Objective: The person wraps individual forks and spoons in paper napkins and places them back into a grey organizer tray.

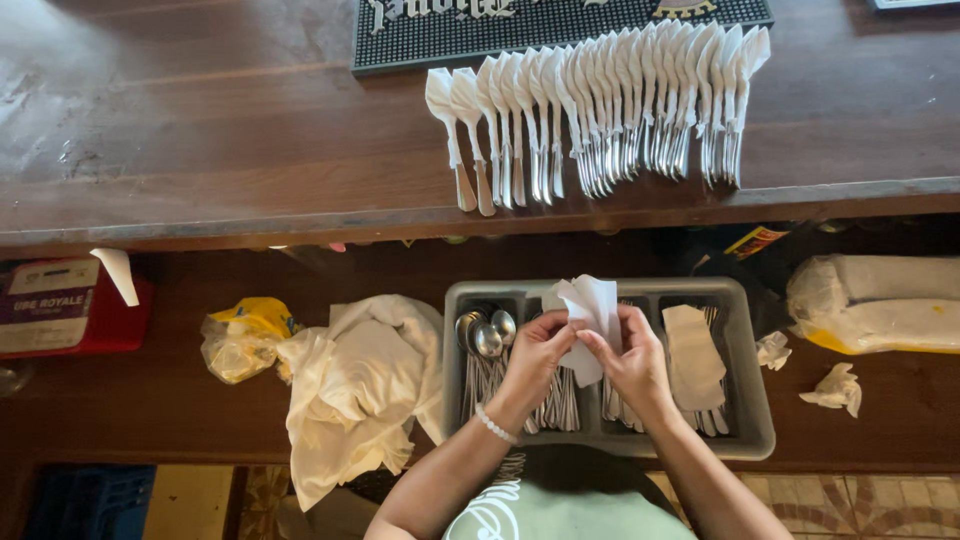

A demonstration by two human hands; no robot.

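Napkin (pixel 592 310), white paper and creased, sits pinched between your two hands above the grey plastic cutlery tray (pixel 757 420), lifted clear of the compartments, seemingly so the folds can be worked in the air. Your left hand (pixel 540 352) closes its grip on the near edge with thumb and fingertips, a bead bracelet (pixel 494 424) at the wrist; your right hand (pixel 632 362) pinches the same sheet from the other side, fingers curled tight. Whether cutlery lies inside the fold cannot be told. Below, spoons (pixel 487 335) fill the left compartment, bowls up and shiny, while a second napkin (pixel 694 355) lies flat over forks on the right. A crumpled white cloth (pixel 360 385) slumps beside the tray. On the upper wooden worktop (pixel 200 120), wrapped cutlery bundles (pixel 600 110) lean in an overlapping row, kept well apart from the loose stock below, next to a ribbed black rubber mat (pixel 560 30).
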